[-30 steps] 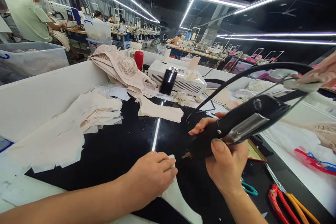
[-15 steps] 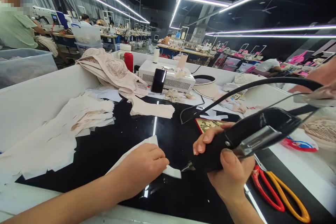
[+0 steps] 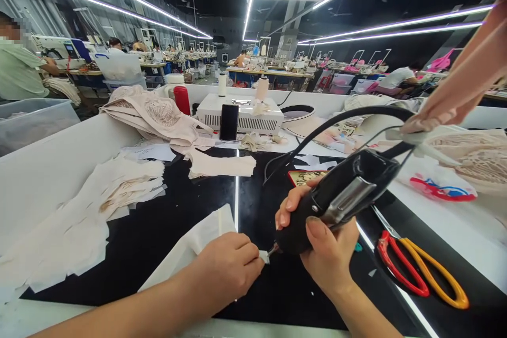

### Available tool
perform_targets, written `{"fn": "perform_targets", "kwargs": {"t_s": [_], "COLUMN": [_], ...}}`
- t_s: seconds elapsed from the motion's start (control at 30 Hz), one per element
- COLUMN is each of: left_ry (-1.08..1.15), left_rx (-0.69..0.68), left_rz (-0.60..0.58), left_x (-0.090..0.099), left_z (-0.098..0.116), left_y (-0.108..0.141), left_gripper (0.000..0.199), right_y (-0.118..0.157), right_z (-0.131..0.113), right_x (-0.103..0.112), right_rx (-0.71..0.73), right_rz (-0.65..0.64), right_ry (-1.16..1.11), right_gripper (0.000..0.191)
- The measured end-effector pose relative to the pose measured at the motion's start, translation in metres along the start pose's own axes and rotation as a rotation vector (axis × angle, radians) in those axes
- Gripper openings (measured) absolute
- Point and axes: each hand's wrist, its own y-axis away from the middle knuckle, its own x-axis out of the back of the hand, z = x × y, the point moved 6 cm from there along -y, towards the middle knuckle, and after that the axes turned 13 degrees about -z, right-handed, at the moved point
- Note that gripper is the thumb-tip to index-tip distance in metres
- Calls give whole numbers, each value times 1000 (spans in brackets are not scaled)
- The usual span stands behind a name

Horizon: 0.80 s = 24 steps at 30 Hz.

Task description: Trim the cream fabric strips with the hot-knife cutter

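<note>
My left hand [image 3: 232, 266] pinches a white fabric piece [image 3: 198, 235] near its right end, the fingers closed. The piece spreads to the left under my wrist and lower edge, and a small end [image 3: 264, 256] pokes out past my fingertips. My right hand [image 3: 328, 253] is wrapped round a black corded hot knife [image 3: 336, 206], with a silver lever on its side under my thumb. The tool's metal tip [image 3: 273, 250] points left and meets, or nearly meets, that small fabric end. Both hands are over the glossy black tabletop [image 3: 158, 245].
Scissors [image 3: 420, 269] with red and orange handles lie right. A stack of cut fabric [image 3: 79, 216] lies left, another pale piece [image 3: 222, 165] ahead. A phone [image 3: 229, 122] leans on a white box [image 3: 257, 113]. The tool's cable [image 3: 356, 111] arches rightward. Several people sit at sewing machines beyond.
My right hand has brought the tool left, its tip now at the fabric end. My left hand has shifted slightly right and down with the fabric. The camera view has turned a little.
</note>
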Motion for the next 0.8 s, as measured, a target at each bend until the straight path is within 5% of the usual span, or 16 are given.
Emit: {"fn": "perform_targets", "kwargs": {"t_s": [0.53,0.8], "left_ry": [-81,124], "left_rx": [36,134], "left_rz": [68,-23], "left_x": [3,3], "left_z": [2,-11], "left_y": [-11,-10], "left_gripper": [24,22], "right_y": [-5,-6], "right_z": [4,7], "right_x": [-3,-2], "right_rx": [39,26], "right_rz": [-5,-18], "right_ry": [-24,-24], "right_gripper": [30,28]}}
